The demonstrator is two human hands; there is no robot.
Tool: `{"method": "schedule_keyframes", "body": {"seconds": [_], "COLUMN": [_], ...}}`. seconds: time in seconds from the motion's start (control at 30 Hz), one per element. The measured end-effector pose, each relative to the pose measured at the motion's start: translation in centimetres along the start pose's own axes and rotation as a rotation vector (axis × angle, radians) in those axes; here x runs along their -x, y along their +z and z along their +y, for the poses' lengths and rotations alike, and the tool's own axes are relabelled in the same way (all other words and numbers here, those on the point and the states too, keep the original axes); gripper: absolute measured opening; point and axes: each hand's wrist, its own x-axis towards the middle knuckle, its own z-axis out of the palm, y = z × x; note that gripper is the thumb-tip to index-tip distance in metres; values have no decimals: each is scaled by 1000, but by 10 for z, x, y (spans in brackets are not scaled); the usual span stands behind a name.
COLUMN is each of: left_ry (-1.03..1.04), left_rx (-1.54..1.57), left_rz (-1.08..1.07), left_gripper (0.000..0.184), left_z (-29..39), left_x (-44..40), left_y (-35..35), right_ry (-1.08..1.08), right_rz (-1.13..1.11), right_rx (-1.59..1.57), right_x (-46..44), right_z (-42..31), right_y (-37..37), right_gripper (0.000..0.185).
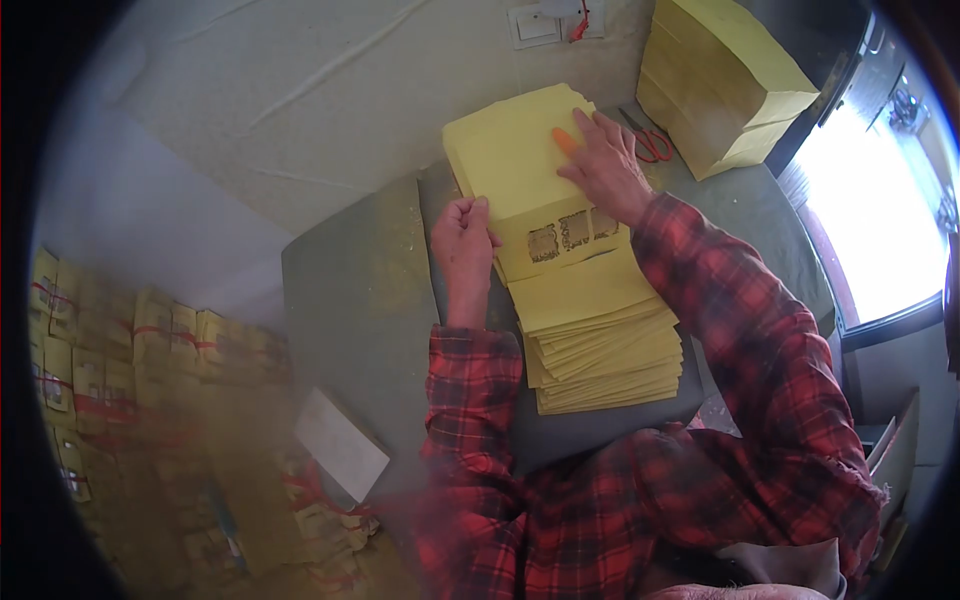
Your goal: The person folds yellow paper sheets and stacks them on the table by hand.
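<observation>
A stack of yellow paper lies on the grey-covered table, with dark printed blocks on a sheet below it. More yellow folded papers fan out in overlapping layers toward my body. My left hand is closed at the left edge of the stack, its thumb and fingers pinching the edge of the yellow paper. On the upper right of the stack, my right hand rests with its fingers spread. One of its fingertips wears an orange cover. Red-handled scissors lie just beyond that hand, partly hidden.
A tall stack of yellow paper stands at the table's back right, near a bright window. A white box-like block sits at the table's left edge. Red-banded bundles are piled lower left. The wall bounds the back.
</observation>
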Motion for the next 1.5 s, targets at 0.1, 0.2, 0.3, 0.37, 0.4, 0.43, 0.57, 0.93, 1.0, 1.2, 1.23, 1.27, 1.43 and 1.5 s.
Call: {"method": "schedule_keyframes", "body": {"seconds": [0.1, 0.2, 0.3, 0.37, 0.4, 0.43, 0.57, 0.93, 1.0, 1.2, 1.23, 1.27, 1.43, 1.5], "left_ry": [-73, -101, -97, -91, -87, -82, -74, -69, -74, -97, -93, -88, -119, -136], "left_rx": [53, 53, 23, 22, 14, 6, 37, 83, 93, 154, 157, 160, 153, 147], "left_rz": [-23, -44, -43, -30, -21, -12, 21, -28, -30, -56, -60, -65, -103, -124], "left_gripper": [17, 19, 23, 21, 19, 17, 13, 14, 14, 13, 14, 14, 18, 19], "left_z": [-3, -5, -3, -2, -1, -1, 4, 4, 5, 5, 5, 4, -3, -9], "left_x": [-2, -3, -6, -7, -7, -7, -4, -1, 1, 20, 27, 34, 73, 86], "left_y": [-6, -7, -9, -9, -8, -6, -2, 3, 1, 3, 2, 1, -8, -10], "right_ry": [-114, -151, -198, -202, -205, -190, -202, -67, 28, -146, -134, -123, -215, -238], "right_rz": [107, 146, 156, 202, 200, 179, 16, -28, -86, 74, 70, 66, -108, -167], "right_rx": [-58, -62, -27, -64, -62, -58, -17, 8, 47, -47, -36, -24, -61, -77], "right_x": [7, 17, 25, 36, 44, 53, 95, -4, -4, 26, 31, 36, 90, 109], "right_z": [8, 12, 5, 2, -1, -5, -25, 2, 6, 17, 14, 10, -23, -24], "right_y": [9, 0, -26, -41, -51, -62, -100, -17, -3, -16, -31, -45, -93, -99], "right_gripper": [27, 25, 23, 18, 18, 17, 17, 34, 35, 29, 28, 27, 36, 41]}}
